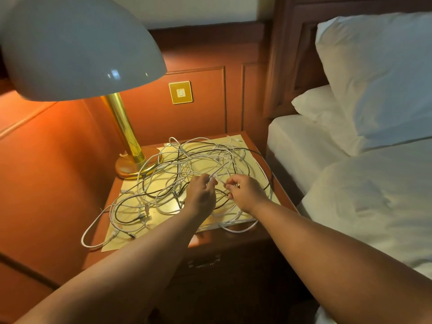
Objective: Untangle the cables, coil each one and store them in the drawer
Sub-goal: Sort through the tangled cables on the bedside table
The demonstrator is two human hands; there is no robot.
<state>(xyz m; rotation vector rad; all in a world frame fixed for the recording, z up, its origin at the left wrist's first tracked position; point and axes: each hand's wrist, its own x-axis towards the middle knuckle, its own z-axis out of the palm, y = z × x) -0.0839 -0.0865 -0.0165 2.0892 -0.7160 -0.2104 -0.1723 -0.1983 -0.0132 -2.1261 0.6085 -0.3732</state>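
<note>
Wooden nightstand (236, 237) beside white bed (364, 195), under brass lamp (126, 136) | tangled white and black cables (168, 181) lying across its top | left hand (201, 197) and right hand (245, 195) each pinching white strands, held close together

Cables (187, 174) lie on nightstand (236, 237); lamp (131, 146) behind-left, bed (350, 183) right.

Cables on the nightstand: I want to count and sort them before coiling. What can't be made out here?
- Cables: white and black strands overlap in the head view; the count is unclear.
- Plugs: too small to identify.
- Strands under the left hand and right hand: hidden.
- Drawer: dark shadow, forearms in front; open or closed unclear.
</note>
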